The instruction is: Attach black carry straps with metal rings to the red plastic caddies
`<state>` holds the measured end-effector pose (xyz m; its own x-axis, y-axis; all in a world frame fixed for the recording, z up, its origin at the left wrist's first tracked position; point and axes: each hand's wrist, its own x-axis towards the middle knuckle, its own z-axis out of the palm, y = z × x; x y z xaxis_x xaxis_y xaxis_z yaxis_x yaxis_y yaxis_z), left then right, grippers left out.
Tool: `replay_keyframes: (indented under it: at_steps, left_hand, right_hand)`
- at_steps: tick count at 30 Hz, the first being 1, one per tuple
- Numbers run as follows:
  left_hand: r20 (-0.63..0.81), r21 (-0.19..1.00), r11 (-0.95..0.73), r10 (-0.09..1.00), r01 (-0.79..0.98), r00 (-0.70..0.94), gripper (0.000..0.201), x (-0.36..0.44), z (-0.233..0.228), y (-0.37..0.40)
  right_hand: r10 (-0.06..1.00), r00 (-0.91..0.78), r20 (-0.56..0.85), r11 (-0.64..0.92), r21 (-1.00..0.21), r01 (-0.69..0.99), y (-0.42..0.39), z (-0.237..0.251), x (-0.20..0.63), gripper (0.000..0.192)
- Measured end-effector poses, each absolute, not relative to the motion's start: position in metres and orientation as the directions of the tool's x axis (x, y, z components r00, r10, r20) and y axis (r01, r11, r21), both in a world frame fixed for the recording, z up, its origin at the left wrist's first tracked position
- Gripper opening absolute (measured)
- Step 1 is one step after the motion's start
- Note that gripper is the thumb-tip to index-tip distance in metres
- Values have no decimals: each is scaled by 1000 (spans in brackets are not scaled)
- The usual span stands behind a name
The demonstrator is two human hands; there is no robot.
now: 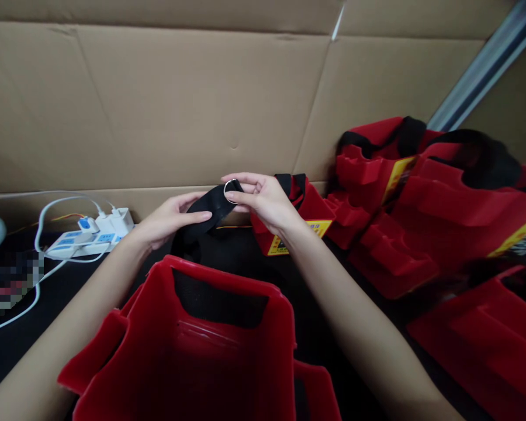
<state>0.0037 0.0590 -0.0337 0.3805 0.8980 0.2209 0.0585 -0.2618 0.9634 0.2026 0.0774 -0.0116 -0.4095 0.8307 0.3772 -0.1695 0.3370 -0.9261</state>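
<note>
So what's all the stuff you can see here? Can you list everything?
strap: one, black, held between both hands above the near bag
metal ring: one, silver, on the strap at the right fingertips
near bag: one, red with a black inner patch, open, bottom centre
other bags: several, red with black straps and yellow labels, piled right
power strip: one, white with blue, left, with white plugs and cables
cardboard wall: brown, across the back
table: black, underneath everything
left hand: one, gripping the strap's lower part
right hand: one, pinching the strap at the ring
</note>
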Motion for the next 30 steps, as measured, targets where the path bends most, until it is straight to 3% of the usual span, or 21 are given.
replay_keyframes:
  at_steps: [2,5,8,12,22,26,30]
  left_hand:
    - [112,991,-135,894,24,433,34,8,-39,56]
    - [66,997,-72,902,-2,426,47,17,-49,55]
    - [148,989,-129,919,-77,365,59,24,-56,57]
    - [268,961,-275,898,-32,348,46,23,-57,63]
    - [255,912,-362,871,196,420,26,-6,-36,63]
    - [391,887,-429,895,170,216,26,-11,-28,63]
    - [654,756,-653,751,42,-90,16,-1,-10,51]
  right_hand:
    - [820,-421,387,323,-921,-217,78,-13,201,30]
    - [827,-401,394,296,-912,-285,80,-14,199,31]
    - [848,-357,392,284,-905,-317,83,-13,201,35]
    - [859,-266,438,347,-879,-327,86,-8,208,38]
    - [808,-244,536,430,-820,-376,72,5,209,37]
    - [803,-251,541,442,-822,-358,61,12,207,31]
    - [745,-331,579,508,-814,-282,28,23,206,26]
